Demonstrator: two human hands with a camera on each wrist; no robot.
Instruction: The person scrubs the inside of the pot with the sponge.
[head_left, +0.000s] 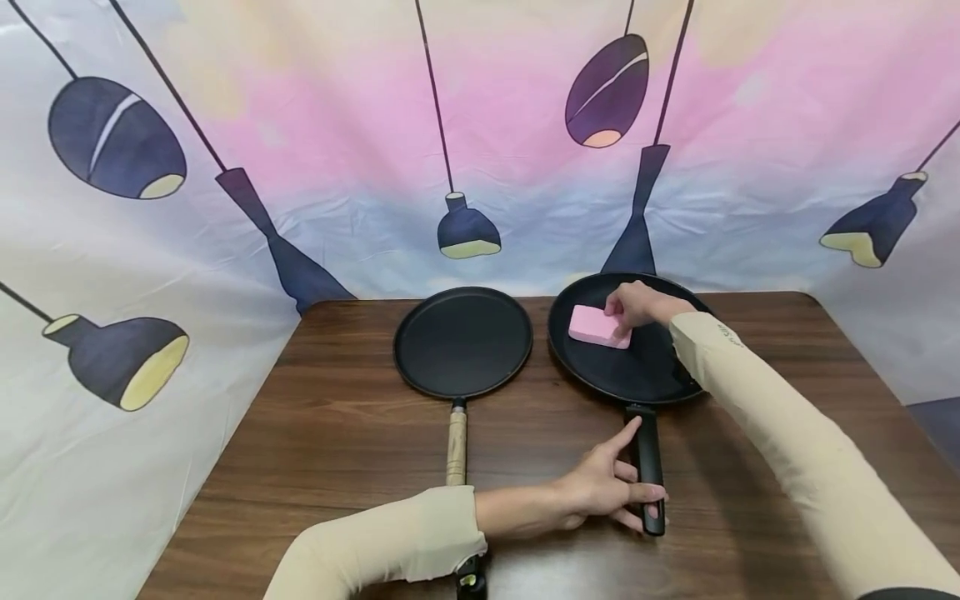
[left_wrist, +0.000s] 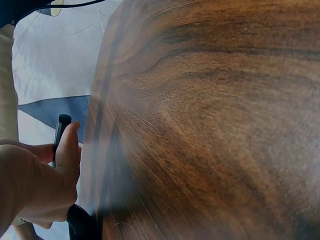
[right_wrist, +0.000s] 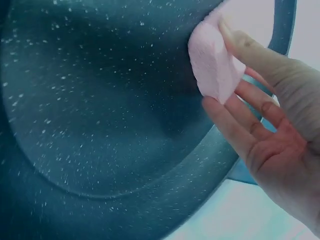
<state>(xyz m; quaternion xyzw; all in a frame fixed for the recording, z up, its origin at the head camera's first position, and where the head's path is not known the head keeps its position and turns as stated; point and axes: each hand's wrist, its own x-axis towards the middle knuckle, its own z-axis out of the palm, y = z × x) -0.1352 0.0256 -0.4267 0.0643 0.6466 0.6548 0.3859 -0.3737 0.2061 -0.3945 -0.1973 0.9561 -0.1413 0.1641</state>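
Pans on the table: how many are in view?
2: the wooden-handled pan on the left of the table, and the black-handled pan to its right, with the pink sponge in it. No others show.

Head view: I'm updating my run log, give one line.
left hand: holds black-handled pan; right hand: pinches pink sponge inside it; wood-handled pan: alongside

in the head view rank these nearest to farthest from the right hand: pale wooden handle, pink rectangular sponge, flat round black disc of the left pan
1. Pink rectangular sponge: in the right hand, over the right pan.
2. Flat round black disc: left of that hand.
3. Pale wooden handle: also left, beyond the disc's near edge, toward the person.
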